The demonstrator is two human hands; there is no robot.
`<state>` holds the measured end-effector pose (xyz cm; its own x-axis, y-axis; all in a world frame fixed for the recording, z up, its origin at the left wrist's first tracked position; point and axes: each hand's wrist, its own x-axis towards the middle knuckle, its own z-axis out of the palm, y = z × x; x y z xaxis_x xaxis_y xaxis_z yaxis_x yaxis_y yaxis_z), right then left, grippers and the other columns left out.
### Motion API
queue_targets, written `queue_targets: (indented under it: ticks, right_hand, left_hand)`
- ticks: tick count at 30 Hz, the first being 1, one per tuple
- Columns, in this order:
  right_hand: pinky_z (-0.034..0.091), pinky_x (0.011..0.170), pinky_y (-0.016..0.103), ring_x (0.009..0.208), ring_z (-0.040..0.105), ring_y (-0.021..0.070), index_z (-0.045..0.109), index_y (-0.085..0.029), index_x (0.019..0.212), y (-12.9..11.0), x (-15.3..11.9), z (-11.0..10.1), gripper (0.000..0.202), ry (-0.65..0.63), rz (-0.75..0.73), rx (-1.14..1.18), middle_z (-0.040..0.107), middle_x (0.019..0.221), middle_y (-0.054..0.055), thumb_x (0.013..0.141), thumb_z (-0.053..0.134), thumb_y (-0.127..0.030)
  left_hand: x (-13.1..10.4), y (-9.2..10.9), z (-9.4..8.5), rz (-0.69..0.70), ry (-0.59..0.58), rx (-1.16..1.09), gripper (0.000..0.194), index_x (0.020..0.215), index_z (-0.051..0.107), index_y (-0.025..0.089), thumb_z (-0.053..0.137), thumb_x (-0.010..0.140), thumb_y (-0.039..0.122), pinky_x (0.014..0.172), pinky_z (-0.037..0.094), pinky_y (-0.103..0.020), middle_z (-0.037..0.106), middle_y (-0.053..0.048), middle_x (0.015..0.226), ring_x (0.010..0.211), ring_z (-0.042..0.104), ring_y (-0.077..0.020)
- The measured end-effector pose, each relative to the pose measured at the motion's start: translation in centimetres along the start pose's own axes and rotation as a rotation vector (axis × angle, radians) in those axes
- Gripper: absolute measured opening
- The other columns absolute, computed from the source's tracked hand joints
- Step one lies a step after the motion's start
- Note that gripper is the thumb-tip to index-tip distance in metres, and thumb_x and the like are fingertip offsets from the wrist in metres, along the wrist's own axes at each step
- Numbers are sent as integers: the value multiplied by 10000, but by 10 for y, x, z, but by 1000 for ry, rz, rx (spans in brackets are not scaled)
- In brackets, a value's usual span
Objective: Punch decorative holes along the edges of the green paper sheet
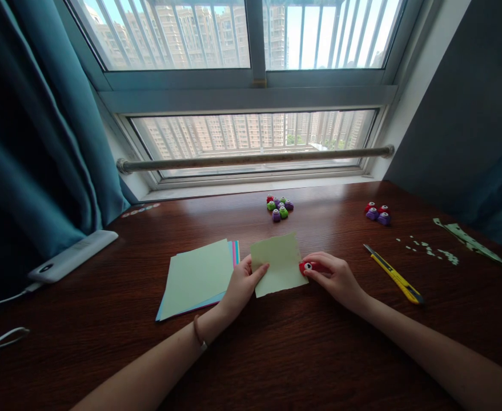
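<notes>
The step in hand looks like working the right edge of a small pale green paper sheet (280, 271) with a red one-eyed figure (305, 268), probably a craft punch. The left hand (239, 290) pinches the sheet near its left edge, thumb laid flat on top and the other fingers mostly hidden underneath. The right hand (338, 281) has its fingers closed around the red figure, which meets the sheet's right edge; whether the paper sits inside it or only touches it cannot be told. Both stand over the middle of the table (302, 359), just right of a stack of coloured paper (199, 279).

If it is a punch, the next move calls for a steady left pinch, the edge square in the slot, and a firm squeeze from the right fingers.

Further right lie a yellow utility knife (396, 277), pale paper scraps (449, 257) and a ragged paper strip (469, 238). Similar figures stand in a mixed cluster (282, 206) near the window and a red-and-purple group (372, 214) farther right, out of both hands.
</notes>
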<state>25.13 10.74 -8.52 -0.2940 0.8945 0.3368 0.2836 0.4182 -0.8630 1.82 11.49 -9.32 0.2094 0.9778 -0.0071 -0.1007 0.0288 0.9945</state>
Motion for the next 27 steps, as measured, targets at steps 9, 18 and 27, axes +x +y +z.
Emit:
queue_targets:
  ticks: [9, 18, 27]
  right_hand:
    - [524, 669, 265, 760, 588, 161, 633, -190, 935, -1, 0, -1, 187, -4, -1, -81, 590, 926, 61, 807, 557, -303]
    - [526, 648, 261, 733, 589, 156, 630, -189, 908, -1, -1, 0, 175, -14, 16, -53, 585, 913, 57, 794, 576, -310]
    - [513, 643, 244, 727, 581, 147, 643, -197, 882, -4, -2, 0, 154, -21, 10, -82, 579, 907, 50, 784, 584, -300]
  left_hand:
    - [0, 0, 0, 10, -12, 45, 386, 1002, 538, 146, 617, 737, 415, 722, 482, -321, 635, -82, 952, 856, 596, -238]
    - [-1, 2, 3, 14, -27, 72, 376, 988, 543, 148, 609, 739, 421, 713, 482, -312, 637, -82, 949, 865, 592, -238]
    - [-2, -2, 2, 63, -45, 244, 297, 979, 550, 167, 560, 780, 387, 686, 466, -289, 628, -63, 939, 796, 580, -206]
